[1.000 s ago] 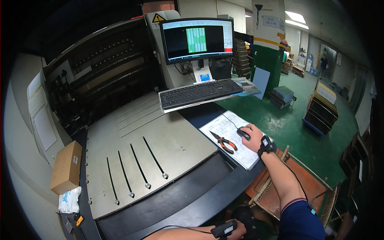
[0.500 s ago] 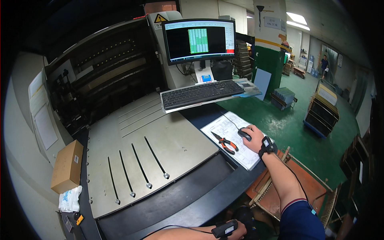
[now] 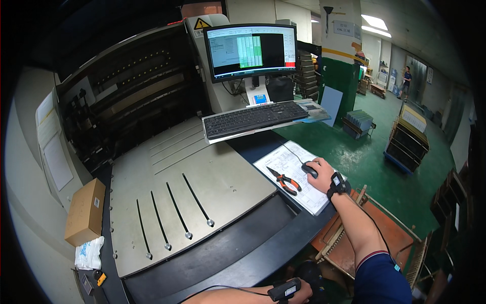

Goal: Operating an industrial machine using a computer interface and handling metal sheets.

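- My right hand [image 3: 321, 173] drapes over a black mouse [image 3: 310, 170], fingers curved along it and closed just enough to have hold of it
- The mouse sits on printed sheets [image 3: 316, 199], right of the metal bed [image 3: 225, 185]; I take it the paper doubles as a mat, set where my arm reaches easily
- Orange-and-black pliers [image 3: 285, 181] lie near the mouse on those sheets, not touched by my fingers, handles toward me, probably to be handy
- My left hand [image 3: 302, 292] is low at the lower edge of view and partly cut off; I cannot tell how far it is open or whether it holds anything
- The keyboard [image 3: 255, 120] sits on a raised shelf below the monitor [image 3: 250, 53], likely so the screen and keys line up
- Four round pins [image 3: 189, 235] stand at the near ends of the bed's dark slots, perhaps as stops
- A cardboard box [image 3: 85, 214] and a white bag [image 3: 89, 253] sit left of the bed, seemingly to stay off it
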### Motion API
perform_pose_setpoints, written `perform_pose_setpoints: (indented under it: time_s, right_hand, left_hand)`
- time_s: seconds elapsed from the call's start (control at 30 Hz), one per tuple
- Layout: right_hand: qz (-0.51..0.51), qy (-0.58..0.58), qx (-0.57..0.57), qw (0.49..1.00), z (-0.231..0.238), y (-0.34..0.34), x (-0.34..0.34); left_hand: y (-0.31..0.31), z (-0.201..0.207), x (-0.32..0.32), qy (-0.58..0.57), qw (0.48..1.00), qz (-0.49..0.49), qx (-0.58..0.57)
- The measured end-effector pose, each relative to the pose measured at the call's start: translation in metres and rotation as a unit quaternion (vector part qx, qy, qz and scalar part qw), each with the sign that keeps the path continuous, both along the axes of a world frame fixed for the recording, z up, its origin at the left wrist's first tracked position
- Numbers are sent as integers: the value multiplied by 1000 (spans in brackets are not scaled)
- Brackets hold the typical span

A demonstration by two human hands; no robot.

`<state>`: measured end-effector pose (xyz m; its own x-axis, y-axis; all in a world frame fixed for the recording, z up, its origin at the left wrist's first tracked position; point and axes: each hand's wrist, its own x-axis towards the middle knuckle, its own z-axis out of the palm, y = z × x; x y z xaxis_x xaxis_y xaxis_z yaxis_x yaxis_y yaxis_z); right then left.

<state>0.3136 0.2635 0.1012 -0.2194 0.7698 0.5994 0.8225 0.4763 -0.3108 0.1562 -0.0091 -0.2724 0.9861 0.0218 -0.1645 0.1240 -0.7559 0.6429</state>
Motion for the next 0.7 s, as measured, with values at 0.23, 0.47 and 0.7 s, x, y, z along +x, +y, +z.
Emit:
perform_pose_setpoints:
  time_s: [0.23,0.47,0.7]
  right_hand:
    - [31,-4,-9,999,-3,8,-45]
    - [44,10,-16,999,1,7,-48]
    - [64,13,-14,998,5,9,-68]
  left_hand:
    - [-3,-82,27,74,774,-490,-393]
    - [-3,-104,23,59,786,-500,-360]
    - [0,-108,-10,-35,814,-268,-515]
